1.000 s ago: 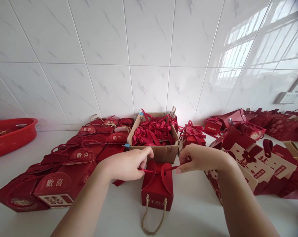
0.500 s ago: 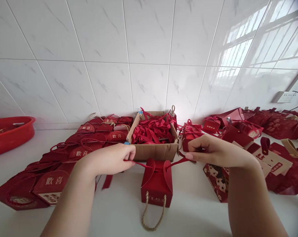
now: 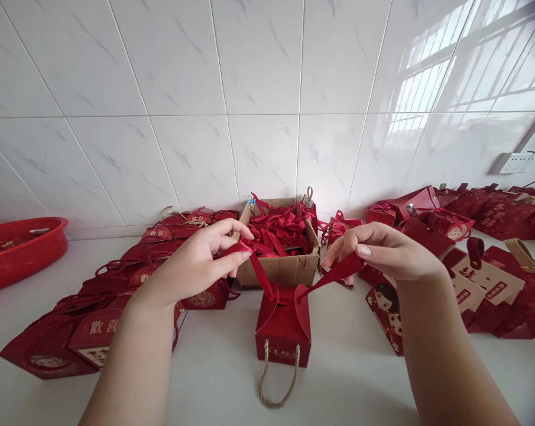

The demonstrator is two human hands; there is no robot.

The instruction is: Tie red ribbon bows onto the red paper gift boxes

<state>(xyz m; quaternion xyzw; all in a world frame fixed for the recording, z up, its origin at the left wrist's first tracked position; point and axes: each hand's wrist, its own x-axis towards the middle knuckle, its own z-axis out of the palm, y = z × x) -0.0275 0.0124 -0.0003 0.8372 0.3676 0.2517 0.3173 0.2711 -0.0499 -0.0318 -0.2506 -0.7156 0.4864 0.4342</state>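
The small red box (image 3: 282, 322) stands on the desk (image 3: 232, 367) at the lower centre of the frame, presumably set there so both ribbon (image 3: 336, 272) ends lie within equal reach. Left of centre, the left hand (image 3: 203, 260) has its grip clamped on one end; right of centre, the right hand (image 3: 389, 251) pinches the other. Both hands bend inward above the box, seemingly to hold the ends apart. Just behind sits a carton (image 3: 278, 272) of loose ribbons (image 3: 280, 231).

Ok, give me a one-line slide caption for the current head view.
Left hand and right hand each hold red ribbon leading from the top of a red box with a rope handle.
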